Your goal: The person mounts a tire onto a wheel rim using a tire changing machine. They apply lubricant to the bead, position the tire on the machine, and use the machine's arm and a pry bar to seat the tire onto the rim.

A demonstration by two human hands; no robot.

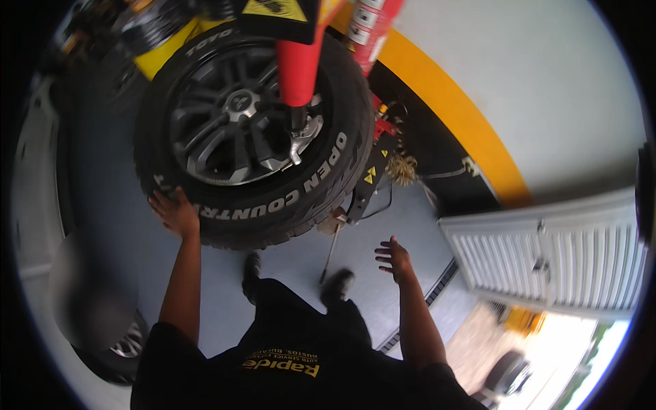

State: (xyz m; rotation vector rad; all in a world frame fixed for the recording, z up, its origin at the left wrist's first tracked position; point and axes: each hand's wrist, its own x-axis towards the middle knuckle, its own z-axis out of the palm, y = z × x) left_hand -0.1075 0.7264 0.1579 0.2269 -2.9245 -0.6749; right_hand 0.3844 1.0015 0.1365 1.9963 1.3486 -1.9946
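A large black tyre (225, 225) with white raised lettering lies on its side in front of me, fitted round a dark grey alloy rim (240, 106). My left hand (179, 217) rests on the tyre's near left sidewall, its fingers spread. Out to the right, my right hand (396, 261) hangs in the air apart from the tyre, fingers apart and holding nothing. A tyre changer's red vertical arm (298, 75) comes down over the wheel. Its metal mounting head (304, 140) sits at the right side of the rim, by the tyre's inner edge.
Beyond the tyre's right side are a black machine lever (365, 181) and a coiled hose (402, 169). A thin rod (331, 256) slants down near my feet. White louvred doors (547, 263) stand at right, and another wheel (126, 342) lies at lower left.
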